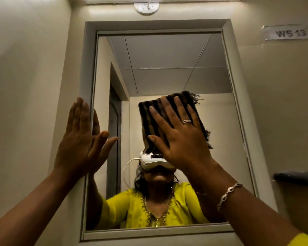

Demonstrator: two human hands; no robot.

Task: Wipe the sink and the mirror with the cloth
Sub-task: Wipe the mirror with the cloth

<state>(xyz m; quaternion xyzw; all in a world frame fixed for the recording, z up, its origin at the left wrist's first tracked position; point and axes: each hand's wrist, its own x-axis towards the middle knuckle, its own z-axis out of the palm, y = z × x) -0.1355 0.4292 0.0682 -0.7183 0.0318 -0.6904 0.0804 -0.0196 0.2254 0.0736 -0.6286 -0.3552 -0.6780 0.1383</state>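
Cloth (pixel 169 119) sat folded flat mid-mirror (pixel 167 71), pinned under your right hand (pixel 181 137), fingers spread wide for even wiping pressure. Left hand (pixel 80 139) was open, empty, flat on the frame (pixel 89 68) edge, probably bracing. Sink wasn't in view.

A small washroom or toilet cubicle, likely in a workplace rather than a home. A grey-framed mirror (pixel 167 77) is set into cream walls, with a round lamp base (pixel 146 8) just above it. Right of the mirror's top corner a paper label (pixel 290 33) reads roughly "WS 13". The mirror reflects a panelled ceiling and a doorway.
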